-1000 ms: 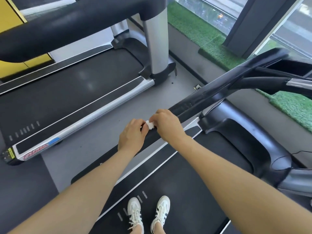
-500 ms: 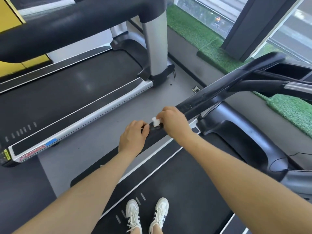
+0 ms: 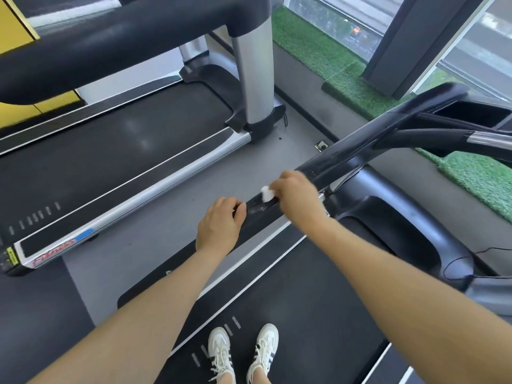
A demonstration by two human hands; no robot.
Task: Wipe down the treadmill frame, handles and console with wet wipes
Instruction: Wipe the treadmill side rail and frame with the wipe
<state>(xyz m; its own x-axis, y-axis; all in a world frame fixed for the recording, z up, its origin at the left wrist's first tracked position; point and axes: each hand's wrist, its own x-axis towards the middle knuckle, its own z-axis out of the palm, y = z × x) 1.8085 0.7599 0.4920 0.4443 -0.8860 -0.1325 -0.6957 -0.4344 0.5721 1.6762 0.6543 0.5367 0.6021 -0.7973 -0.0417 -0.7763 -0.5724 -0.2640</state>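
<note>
Hands meet on the black handrail (image 3: 346, 159) of the treadmill near picture centre. Left hand (image 3: 219, 225) curls its fingers over the rail at 7 o'clock of the right hand (image 3: 297, 195), which pinches a small white wipe (image 3: 266, 194) against the rail top. White sneakers (image 3: 242, 353) stand on the belt (image 3: 291, 314) at 6 o'clock.

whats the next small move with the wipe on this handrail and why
Probably draw the wet wipe back down the black handrail toward the left hand. The right hand pinches the wipe against the rail, and whitish smudges show on the stretch between the two hands, so that patch looks uncleaned. The left hand grips the rail lower down.
</note>
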